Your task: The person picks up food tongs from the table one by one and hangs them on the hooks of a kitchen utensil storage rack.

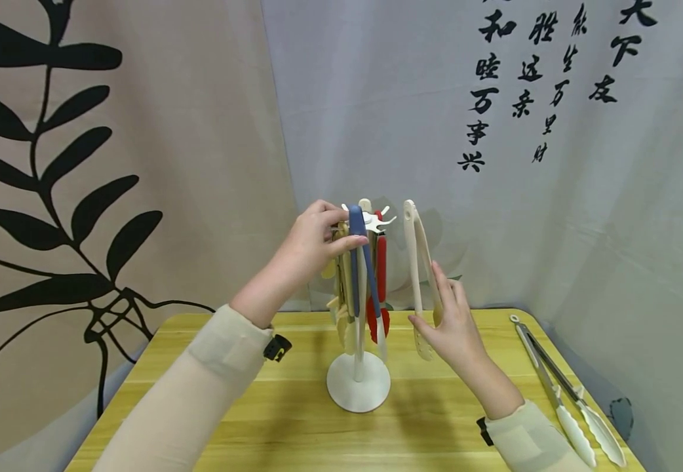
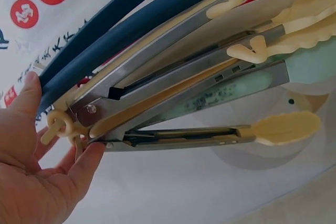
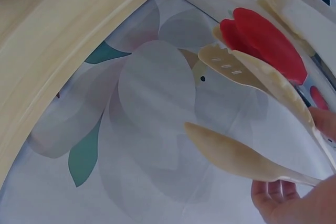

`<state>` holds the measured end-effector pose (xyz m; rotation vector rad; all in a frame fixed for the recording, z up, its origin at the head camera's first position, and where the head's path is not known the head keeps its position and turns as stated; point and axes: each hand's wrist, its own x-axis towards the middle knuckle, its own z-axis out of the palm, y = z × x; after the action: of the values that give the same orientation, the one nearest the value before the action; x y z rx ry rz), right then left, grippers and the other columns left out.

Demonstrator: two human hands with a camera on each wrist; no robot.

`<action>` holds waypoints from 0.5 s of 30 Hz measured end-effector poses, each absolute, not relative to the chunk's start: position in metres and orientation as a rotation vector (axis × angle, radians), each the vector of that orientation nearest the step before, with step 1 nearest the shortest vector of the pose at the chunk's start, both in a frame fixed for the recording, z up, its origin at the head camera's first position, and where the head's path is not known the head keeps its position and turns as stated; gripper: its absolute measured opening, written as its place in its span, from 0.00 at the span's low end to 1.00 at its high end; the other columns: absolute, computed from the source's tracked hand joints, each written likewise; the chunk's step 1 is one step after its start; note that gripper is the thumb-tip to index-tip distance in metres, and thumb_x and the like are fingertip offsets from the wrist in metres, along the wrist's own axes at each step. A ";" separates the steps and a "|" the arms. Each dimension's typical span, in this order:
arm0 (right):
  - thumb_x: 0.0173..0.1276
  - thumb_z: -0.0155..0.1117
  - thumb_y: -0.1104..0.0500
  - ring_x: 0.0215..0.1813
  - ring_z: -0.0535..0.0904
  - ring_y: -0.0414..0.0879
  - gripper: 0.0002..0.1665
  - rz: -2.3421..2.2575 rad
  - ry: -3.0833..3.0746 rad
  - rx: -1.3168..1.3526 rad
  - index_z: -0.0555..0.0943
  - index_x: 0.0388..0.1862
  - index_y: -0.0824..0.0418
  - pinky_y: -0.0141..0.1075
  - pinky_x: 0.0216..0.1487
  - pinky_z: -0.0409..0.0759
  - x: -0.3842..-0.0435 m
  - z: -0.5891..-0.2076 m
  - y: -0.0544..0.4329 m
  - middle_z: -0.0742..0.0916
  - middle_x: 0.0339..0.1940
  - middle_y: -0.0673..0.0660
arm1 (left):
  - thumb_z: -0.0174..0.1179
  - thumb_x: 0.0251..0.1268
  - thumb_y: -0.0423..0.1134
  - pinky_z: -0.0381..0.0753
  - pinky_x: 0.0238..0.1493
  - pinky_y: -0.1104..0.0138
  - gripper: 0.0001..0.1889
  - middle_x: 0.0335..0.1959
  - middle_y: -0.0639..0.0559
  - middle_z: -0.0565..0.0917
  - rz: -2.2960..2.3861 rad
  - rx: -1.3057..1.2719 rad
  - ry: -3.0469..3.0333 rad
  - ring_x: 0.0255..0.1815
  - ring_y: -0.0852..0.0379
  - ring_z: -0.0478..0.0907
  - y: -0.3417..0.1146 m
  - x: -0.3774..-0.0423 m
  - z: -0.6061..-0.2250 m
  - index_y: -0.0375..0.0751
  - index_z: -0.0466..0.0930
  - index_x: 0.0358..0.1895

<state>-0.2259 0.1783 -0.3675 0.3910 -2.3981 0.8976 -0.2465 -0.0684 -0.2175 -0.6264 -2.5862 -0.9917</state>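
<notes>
A white rack [image 1: 358, 387] with hooks on top stands on the table, several tongs hanging from it. My left hand [image 1: 312, 239] grips the rack's top, its thumb over the head of blue tongs [image 1: 356, 223]. The left wrist view shows its other fingers around the hooks, next to metal tongs with yellow tips [image 2: 286, 128]. Right of the rack, my right hand [image 1: 456, 328] holds beige tongs [image 1: 412, 249] upright, thumb and fingers at their two arms. One spoon-like tip [image 3: 236, 153] and one slotted tip [image 3: 231, 66] show in the right wrist view. Red tongs [image 1: 381, 269] hang on the rack's right side.
Metal tongs with white tips [image 1: 577, 436] lie spread near the right edge of the wooden table [image 1: 229, 419]. Behind the table hangs a cloth [image 1: 371, 111] printed with dark leaves and writing.
</notes>
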 end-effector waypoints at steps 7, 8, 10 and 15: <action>0.52 0.75 0.58 0.44 0.72 0.53 0.61 0.897 -2.386 0.399 0.48 0.77 0.43 0.45 0.36 0.77 -0.226 -0.366 0.176 0.69 0.56 0.61 | 0.64 0.54 0.54 0.77 0.43 0.66 0.28 0.51 0.49 0.71 -0.973 -0.557 -2.615 0.42 0.52 0.71 -0.063 -0.243 -0.217 0.42 0.78 0.56; 0.52 0.75 0.58 0.44 0.72 0.53 0.61 0.895 -2.386 0.399 0.48 0.77 0.43 0.45 0.37 0.77 -0.226 -0.366 0.176 0.69 0.56 0.61 | 0.64 0.54 0.55 0.77 0.43 0.65 0.29 0.51 0.49 0.71 -0.970 -0.552 -2.618 0.42 0.52 0.71 -0.063 -0.243 -0.217 0.42 0.78 0.56; 0.52 0.75 0.58 0.45 0.72 0.53 0.61 0.897 -2.387 0.397 0.48 0.77 0.43 0.46 0.37 0.77 -0.225 -0.367 0.176 0.69 0.56 0.61 | 0.64 0.54 0.55 0.77 0.43 0.65 0.29 0.51 0.49 0.71 -0.964 -0.547 -2.622 0.42 0.52 0.71 -0.062 -0.242 -0.216 0.42 0.78 0.57; 0.51 0.76 0.60 0.46 0.72 0.54 0.60 0.894 -2.363 0.406 0.50 0.77 0.46 0.49 0.39 0.78 -0.226 -0.366 0.175 0.69 0.56 0.61 | 0.63 0.55 0.56 0.78 0.47 0.64 0.31 0.51 0.49 0.71 -0.962 -0.528 -2.620 0.45 0.53 0.72 -0.060 -0.240 -0.216 0.42 0.76 0.59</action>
<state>-0.2261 0.1751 -0.3659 0.4058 -2.3627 0.8943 -0.2399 -0.0601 -0.2163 -0.5280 -2.6204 -0.9624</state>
